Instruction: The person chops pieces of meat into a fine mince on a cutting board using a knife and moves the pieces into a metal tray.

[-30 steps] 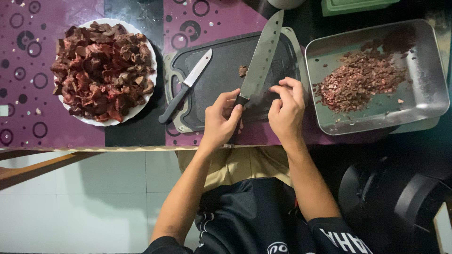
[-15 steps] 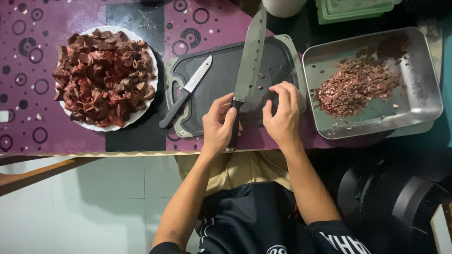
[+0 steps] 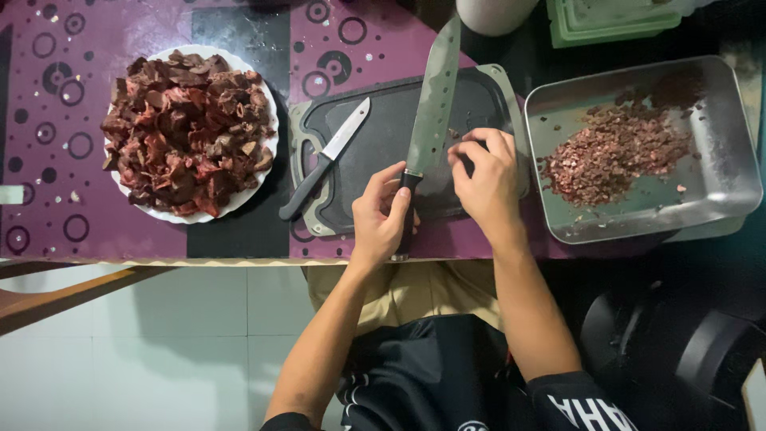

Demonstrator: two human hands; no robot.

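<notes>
The left hand (image 3: 381, 214) is wrapped around the dark handle of the big knife (image 3: 431, 108), and the blade runs away from it over the board (image 3: 375, 144), its tip past the far rim. Half a second ago the blade leaned a little more to the left; now it stands steeper and the grip has slid slightly toward the right hand, so the knife is being steadied rather than chopping. Just right of the handle, the right hand (image 3: 485, 177) has moved up along the blade's edge: its fingertips (image 3: 463, 146), which hovered spread over the board a moment ago, are now drawn narrow together at the flat of the blade, pinching or brushing at something there. What they hold is too small to tell, though it may be a dark scrap (image 3: 453, 133) stuck beside the steel. Judging by this, cutting is paused while the blade is cleaned of bits. Left of the left hand a small knife (image 3: 325, 168) lies untouched on the board, unchanged. Farther left, well apart, sits the white plate (image 3: 271, 152) heaped with reddish-brown chunks (image 3: 187, 132). Right of the right hand stands the metal tray (image 3: 718, 160) with a pile of minced pieces (image 3: 614, 152), just beside the board.
</notes>
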